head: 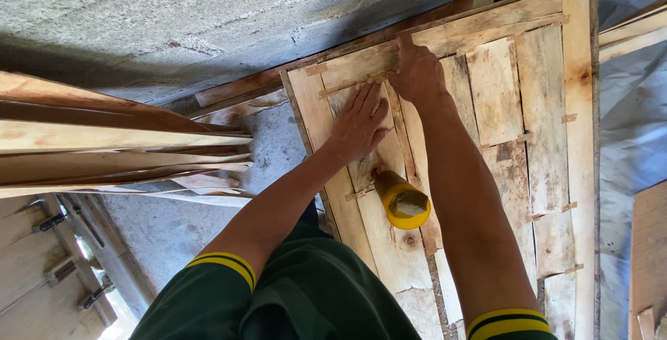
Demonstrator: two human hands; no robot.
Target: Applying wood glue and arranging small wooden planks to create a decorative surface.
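Wooden panel (549, 145) under both flat hands

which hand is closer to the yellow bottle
Left. The left hand lies flat on the wooden panel just above the yellow bottle; the right hand presses farther up, near the panel's top edge.

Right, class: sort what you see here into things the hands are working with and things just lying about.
In use:
left hand, flat on the wooden panel
right hand, pressing the panel's thin strip
yellow bottle, standing on the panel

Lying about:
stack of thin boards at left
block wall
grey sheet at right
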